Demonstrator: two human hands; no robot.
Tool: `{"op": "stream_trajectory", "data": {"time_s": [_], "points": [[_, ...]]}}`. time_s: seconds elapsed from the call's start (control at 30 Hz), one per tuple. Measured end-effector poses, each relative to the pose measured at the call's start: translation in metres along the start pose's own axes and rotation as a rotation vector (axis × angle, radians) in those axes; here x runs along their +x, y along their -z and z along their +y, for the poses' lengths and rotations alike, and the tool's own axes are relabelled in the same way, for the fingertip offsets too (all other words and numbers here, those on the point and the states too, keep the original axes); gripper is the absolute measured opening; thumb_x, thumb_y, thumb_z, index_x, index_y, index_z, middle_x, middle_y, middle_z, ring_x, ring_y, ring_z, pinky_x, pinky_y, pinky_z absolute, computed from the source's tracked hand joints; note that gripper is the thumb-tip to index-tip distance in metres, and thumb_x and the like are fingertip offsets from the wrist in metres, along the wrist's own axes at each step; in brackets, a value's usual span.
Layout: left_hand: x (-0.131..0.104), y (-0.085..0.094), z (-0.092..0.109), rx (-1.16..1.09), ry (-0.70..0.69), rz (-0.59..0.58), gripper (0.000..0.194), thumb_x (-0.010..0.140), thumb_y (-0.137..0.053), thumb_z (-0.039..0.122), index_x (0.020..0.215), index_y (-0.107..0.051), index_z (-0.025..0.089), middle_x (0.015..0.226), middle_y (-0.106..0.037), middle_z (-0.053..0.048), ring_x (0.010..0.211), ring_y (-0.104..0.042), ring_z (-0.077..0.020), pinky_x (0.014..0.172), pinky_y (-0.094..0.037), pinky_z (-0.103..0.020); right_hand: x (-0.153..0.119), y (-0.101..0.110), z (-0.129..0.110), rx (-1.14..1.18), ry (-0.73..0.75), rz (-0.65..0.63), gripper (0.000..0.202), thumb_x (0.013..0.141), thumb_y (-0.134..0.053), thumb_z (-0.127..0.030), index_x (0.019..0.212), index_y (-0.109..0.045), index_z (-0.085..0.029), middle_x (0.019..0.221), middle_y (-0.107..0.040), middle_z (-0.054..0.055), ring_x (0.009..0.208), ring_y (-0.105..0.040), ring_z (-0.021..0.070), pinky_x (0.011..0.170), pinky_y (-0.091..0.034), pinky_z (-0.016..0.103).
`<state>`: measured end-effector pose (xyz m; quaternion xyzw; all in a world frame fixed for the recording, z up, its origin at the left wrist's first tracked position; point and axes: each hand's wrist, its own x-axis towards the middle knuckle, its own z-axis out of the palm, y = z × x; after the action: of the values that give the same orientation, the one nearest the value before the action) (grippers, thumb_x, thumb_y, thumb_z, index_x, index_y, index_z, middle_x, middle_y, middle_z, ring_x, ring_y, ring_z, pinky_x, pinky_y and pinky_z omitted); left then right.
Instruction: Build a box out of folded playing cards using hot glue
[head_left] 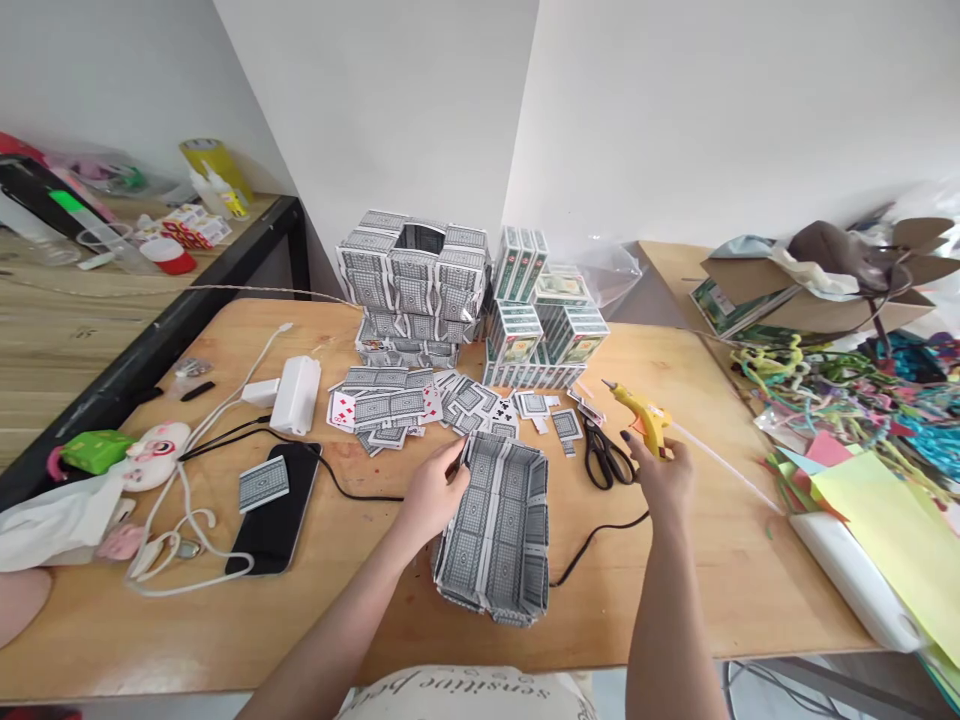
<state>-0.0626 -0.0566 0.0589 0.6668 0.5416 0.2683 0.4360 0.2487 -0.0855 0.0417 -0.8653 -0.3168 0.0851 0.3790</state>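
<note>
An open box made of grey-backed playing cards (495, 520) rests at the table's front, its inside facing up. My left hand (436, 490) grips its far left corner, fingers closed over the wall. In my right hand (666, 475) is a yellow hot glue gun (641, 415), its nozzle pointing up and left and a long white glue stick (724, 463) trailing from its back. Black-handled scissors (604, 455) lie just left of that hand. Loose playing cards (390, 405) are spread beyond the box, with cut card pieces (566, 425) nearer the scissors.
Behind the loose cards stand a larger card-covered box (420, 275) and stacked card packs (536, 340). A phone (277, 510), white charger (296, 395) and cables are at left. Coloured paper (892, 530) and tangled craft pieces (817, 390) fill the right. A black cord (600, 540) runs by the box.
</note>
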Motion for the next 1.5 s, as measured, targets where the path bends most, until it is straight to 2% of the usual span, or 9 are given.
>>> {"op": "stream_trajectory", "data": {"time_s": [0.07,0.2,0.33,0.47,0.6,0.93,1.3,1.5], "points": [[0.002,-0.001,0.000,0.007,0.002,0.003,0.046,0.077,-0.042,0.016,0.122,-0.050,0.014,0.119,-0.058,-0.007,0.102,-0.057,-0.0170,0.091,-0.043,-0.029,-0.015,0.007,-0.017,0.031,0.047,0.022,0.060,0.056,-0.060,-0.064,0.089,-0.058,-0.014,0.061,-0.055,0.002,0.051,-0.049,0.0156,0.047,-0.038,0.026],[0.004,-0.001,0.001,-0.001,-0.015,0.015,0.044,0.077,-0.043,0.016,0.120,-0.052,0.015,0.119,-0.058,-0.006,0.106,-0.056,-0.0171,0.093,-0.043,-0.029,-0.051,0.005,-0.047,-0.019,0.217,-0.086,0.054,0.058,-0.061,-0.063,0.087,-0.063,-0.018,0.062,-0.058,0.002,0.055,-0.051,0.0151,0.049,-0.038,0.023],[0.005,0.000,0.002,-0.022,-0.013,0.019,0.043,0.076,-0.044,0.015,0.117,-0.054,0.015,0.118,-0.058,-0.006,0.106,-0.056,-0.0174,0.093,-0.043,-0.029,-0.083,-0.015,-0.064,-0.147,0.529,0.060,0.053,0.063,-0.059,-0.061,0.093,-0.064,-0.017,0.066,-0.061,0.004,0.059,-0.054,0.0158,0.056,-0.039,0.024],[0.005,0.000,0.001,-0.053,-0.005,0.026,0.043,0.075,-0.045,0.014,0.116,-0.055,0.014,0.117,-0.059,-0.007,0.105,-0.056,-0.0180,0.093,-0.043,-0.030,-0.095,-0.028,-0.070,-0.234,0.807,0.133,0.040,0.075,-0.055,-0.047,0.101,-0.063,-0.018,0.061,-0.058,0.002,0.059,-0.054,0.0140,0.056,-0.037,0.023],[0.005,-0.001,-0.001,-0.076,-0.013,0.031,0.042,0.074,-0.046,0.013,0.114,-0.057,0.014,0.115,-0.060,-0.007,0.103,-0.057,-0.0185,0.093,-0.044,-0.031,-0.093,-0.025,-0.071,-0.313,0.968,0.149,0.035,0.078,-0.054,-0.037,0.108,-0.060,-0.019,0.060,-0.055,0.000,0.058,-0.052,0.0121,0.055,-0.034,0.023],[0.005,-0.001,-0.005,-0.129,-0.042,0.017,0.041,0.074,-0.047,0.014,0.113,-0.058,0.016,0.118,-0.058,-0.005,0.107,-0.055,-0.0189,0.096,-0.042,-0.034,-0.096,-0.024,-0.075,-0.333,1.130,0.181,0.032,0.080,-0.052,-0.026,0.111,-0.057,-0.019,0.058,-0.052,-0.001,0.054,-0.048,0.0117,0.052,-0.032,0.025],[0.003,0.001,-0.001,-0.145,-0.023,-0.008,0.042,0.075,-0.047,0.016,0.115,-0.056,0.015,0.121,-0.056,-0.007,0.104,-0.057,-0.0191,0.093,-0.044,-0.033,-0.099,-0.022,-0.078,-0.293,1.210,0.180,0.036,0.082,-0.053,-0.020,0.117,-0.049,-0.015,0.061,-0.056,0.001,0.057,-0.050,0.0136,0.055,-0.035,0.025],[0.003,0.001,0.000,-0.119,-0.009,-0.018,0.041,0.075,-0.046,0.016,0.115,-0.056,0.014,0.119,-0.057,-0.007,0.101,-0.058,-0.0188,0.092,-0.045,-0.033,-0.098,-0.022,-0.078,-0.287,1.198,0.138,0.036,0.083,-0.049,-0.020,0.119,-0.048,-0.016,0.064,-0.056,0.002,0.060,-0.052,0.0144,0.055,-0.036,0.026]]}}
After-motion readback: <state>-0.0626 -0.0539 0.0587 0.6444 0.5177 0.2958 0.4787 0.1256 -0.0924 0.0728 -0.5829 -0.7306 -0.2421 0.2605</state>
